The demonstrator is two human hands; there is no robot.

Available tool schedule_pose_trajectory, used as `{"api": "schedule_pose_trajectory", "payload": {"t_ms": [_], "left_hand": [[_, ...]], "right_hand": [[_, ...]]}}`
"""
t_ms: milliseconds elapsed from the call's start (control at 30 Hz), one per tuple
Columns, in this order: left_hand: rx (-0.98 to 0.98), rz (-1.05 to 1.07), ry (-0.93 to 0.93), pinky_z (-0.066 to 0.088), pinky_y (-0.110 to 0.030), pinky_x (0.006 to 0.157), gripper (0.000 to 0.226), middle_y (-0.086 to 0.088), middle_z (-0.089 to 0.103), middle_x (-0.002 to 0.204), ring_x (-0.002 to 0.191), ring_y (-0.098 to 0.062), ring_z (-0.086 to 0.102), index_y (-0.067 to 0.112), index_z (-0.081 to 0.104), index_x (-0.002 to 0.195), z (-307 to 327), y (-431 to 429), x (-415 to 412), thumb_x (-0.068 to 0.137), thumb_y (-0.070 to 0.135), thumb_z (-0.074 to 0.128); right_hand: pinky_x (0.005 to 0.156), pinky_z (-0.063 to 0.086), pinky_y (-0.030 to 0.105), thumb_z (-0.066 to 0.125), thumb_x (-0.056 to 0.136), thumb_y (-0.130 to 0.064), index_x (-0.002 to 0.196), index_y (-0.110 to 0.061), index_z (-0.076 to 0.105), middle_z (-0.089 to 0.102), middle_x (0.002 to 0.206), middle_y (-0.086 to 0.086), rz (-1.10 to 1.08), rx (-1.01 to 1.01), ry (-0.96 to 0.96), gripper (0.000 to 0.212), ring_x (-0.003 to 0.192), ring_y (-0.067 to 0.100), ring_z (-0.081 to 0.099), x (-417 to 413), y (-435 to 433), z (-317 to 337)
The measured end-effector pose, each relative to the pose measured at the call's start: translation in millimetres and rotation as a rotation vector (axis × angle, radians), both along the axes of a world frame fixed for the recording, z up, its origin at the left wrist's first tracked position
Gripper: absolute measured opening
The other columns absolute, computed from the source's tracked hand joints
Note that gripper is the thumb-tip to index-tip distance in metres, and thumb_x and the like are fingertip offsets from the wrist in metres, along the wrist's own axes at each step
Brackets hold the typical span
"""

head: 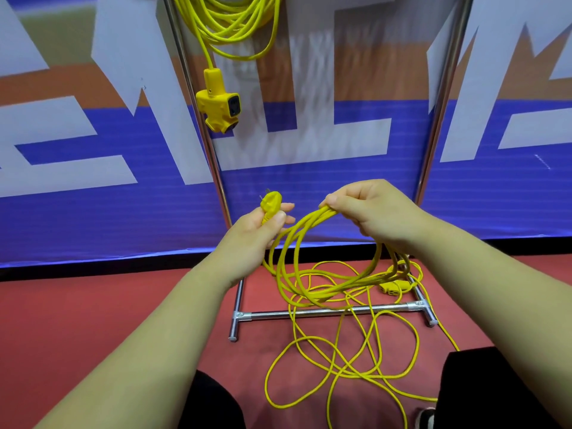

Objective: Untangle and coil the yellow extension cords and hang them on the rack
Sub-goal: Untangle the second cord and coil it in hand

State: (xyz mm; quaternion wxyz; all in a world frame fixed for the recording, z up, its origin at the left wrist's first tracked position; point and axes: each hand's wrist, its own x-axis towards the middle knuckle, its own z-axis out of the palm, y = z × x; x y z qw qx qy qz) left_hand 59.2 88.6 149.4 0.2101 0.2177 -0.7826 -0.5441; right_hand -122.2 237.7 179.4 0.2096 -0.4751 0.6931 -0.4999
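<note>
**Yellow cord half gathered, plug end up front**

Left hand (257, 230) pinches the yellow moulded plug (270, 204) between thumb and fingers, prongs pointing away, so that end cannot slip back into the tangle. Right hand (371, 209), a little apart from it, is curled round a bunch of yellow cord loops (309, 274) at their top. The loops hang free below and sag to the floor, which lets their weight pull them into even rounds.

Down on the red floor (93, 320) the loose yellow cord (356, 360) sprawls in overlapping rings across the chrome tube rack (325, 312) base, with a yellow socket end (394, 287) lying just inside the right foot. That slack looks like the part left to draw up.

Up top, a finished yellow coil (229, 23) hangs on the rack, its yellow multi-way socket block (218, 103) dangling beside the left upright. One cord looks done, this one about halfway.
</note>
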Motion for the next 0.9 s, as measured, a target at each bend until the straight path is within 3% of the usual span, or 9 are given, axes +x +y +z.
{"api": "schedule_pose_trajectory", "payload": {"t_ms": [67, 167, 300, 367, 567, 667, 733, 833, 900], "left_hand": [[0.028, -0.064, -0.021, 0.056, -0.039, 0.093, 0.034, -0.004, 0.072, 0.116, 0.105, -0.024, 0.071, 0.029, 0.060, 0.127, -3, 8, -5, 0.101, 0.046, 0.048], [0.215, -0.141, -0.016, 0.059, -0.039, 0.073, 0.037, -0.010, 0.076, 0.099, 0.076, -0.027, 0.073, 0.021, 0.050, 0.134, -4, 20, -13, 0.103, 0.041, 0.048], [0.259, -0.135, 0.054, 0.050, -0.032, 0.055, 0.053, -0.006, 0.061, 0.067, 0.048, -0.020, 0.054, 0.006, 0.050, 0.132, -6, 24, -18, 0.087, 0.026, 0.067], [0.246, -0.064, 0.129, 0.041, -0.026, 0.047, 0.039, 0.002, 0.048, 0.059, 0.045, -0.012, 0.039, 0.007, 0.053, 0.126, -3, 24, -20, 0.090, 0.014, 0.066], [0.336, 0.089, 0.389, 0.024, -0.018, 0.040, 0.030, 0.004, 0.036, 0.060, 0.046, -0.007, 0.025, 0.012, 0.055, 0.130, 20, 0, -9, 0.102, 0.003, 0.046], [0.361, 0.143, 0.426, 0.025, -0.017, 0.038, 0.029, 0.003, 0.035, 0.061, 0.045, -0.006, 0.026, 0.011, 0.055, 0.130, 20, -15, 1, 0.103, 0.006, 0.047], [0.332, 0.167, 0.420, 0.024, -0.017, 0.038, 0.023, 0.004, 0.032, 0.060, 0.045, -0.006, 0.025, 0.015, 0.058, 0.121, 20, -21, 3, 0.103, 0.007, 0.047], [0.227, 0.183, 0.368, 0.025, -0.021, 0.041, 0.016, 0.004, 0.029, 0.060, 0.046, -0.009, 0.024, 0.019, 0.058, 0.113, 19, -23, 3, 0.105, 0.011, 0.047], [0.099, 0.204, 0.311, 0.035, -0.027, 0.045, 0.011, 0.003, 0.033, 0.057, 0.046, -0.014, 0.031, 0.020, 0.059, 0.109, 18, -22, 2, 0.104, 0.016, 0.050]], "right_hand": [[0.042, 0.033, 0.009, 0.059, 0.099, -0.028, 0.096, -0.014, 0.076, 0.047, 0.043, -0.019, 0.017, -0.014, -0.012, 0.022, 0.040, -0.001, 0.044, 5, 0, 3], [0.044, 0.035, 0.007, 0.060, 0.099, -0.021, 0.099, -0.007, 0.075, 0.050, 0.042, -0.022, -0.013, -0.086, -0.014, 0.020, 0.041, -0.006, 0.050, 10, -4, 5], [0.044, 0.030, 0.011, 0.066, 0.095, -0.027, 0.092, -0.012, 0.074, 0.049, 0.045, -0.018, -0.089, -0.174, -0.044, 0.018, 0.040, 0.001, 0.040, 5, -8, 2], [0.048, 0.034, 0.019, 0.069, 0.092, -0.028, 0.096, -0.014, 0.071, 0.048, 0.051, -0.013, -0.061, -0.187, -0.132, 0.014, 0.047, 0.003, 0.039, 0, -9, -1], [0.078, 0.050, 0.032, 0.073, 0.087, -0.012, 0.120, -0.016, 0.062, 0.070, 0.081, 0.008, 0.293, 0.214, -0.206, 0.035, 0.080, 0.016, 0.067, -26, 6, -20], [0.078, 0.056, 0.038, 0.070, 0.087, -0.013, 0.120, -0.014, 0.061, 0.055, 0.066, 0.006, 0.335, 0.157, -0.480, 0.034, 0.064, 0.019, 0.064, -28, 7, -21], [0.067, 0.058, 0.036, 0.062, 0.090, -0.015, 0.111, -0.018, 0.061, 0.037, 0.058, -0.002, 0.290, -0.012, -0.637, 0.021, 0.046, 0.009, 0.044, -25, 3, -12], [0.042, 0.036, 0.018, 0.049, 0.100, -0.017, 0.107, -0.019, 0.058, 0.031, 0.058, -0.005, 0.173, -0.201, -0.727, 0.011, 0.041, 0.004, 0.025, -22, -1, 2], [0.040, 0.023, 0.017, 0.047, 0.102, -0.020, 0.107, -0.017, 0.060, 0.038, 0.060, -0.003, 0.077, -0.255, -0.728, 0.014, 0.043, 0.005, 0.023, -22, -1, 6]]}}
